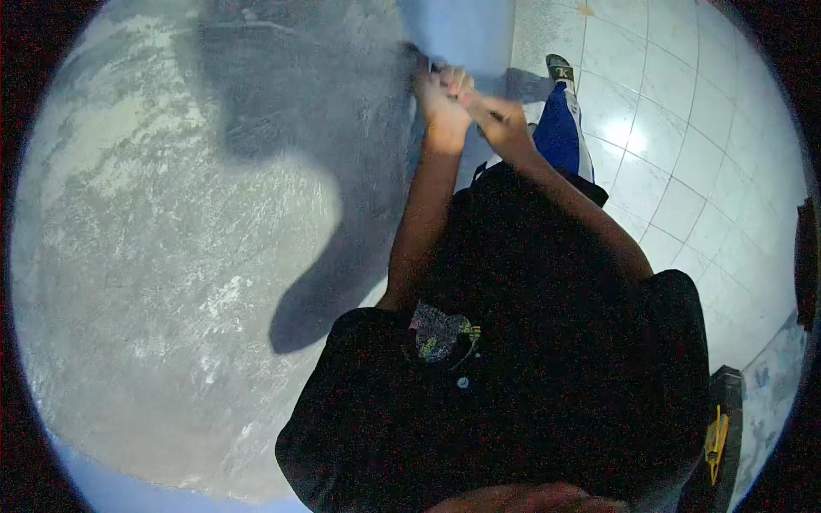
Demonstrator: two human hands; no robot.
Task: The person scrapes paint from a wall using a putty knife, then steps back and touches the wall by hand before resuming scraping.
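My left hand is closed near the top middle, beside the rough grey wall-like surface. Its fingers are curled, and a small dark shape at the far side of the hand is too blurred to name. Just to the right, my right hand is closed too, its fingers bunched toward the left hand. A pale, narrow streak runs between the two hands; whether it is a thing or a finger, I cannot make out. What either hand grips is smeared by motion.
White floor tiles lie at the right. A foot in a dark sandal and a blue trouser leg show there. A yellow object rests against a black upright thing at lower right. A pale blue surface borders the grey one.
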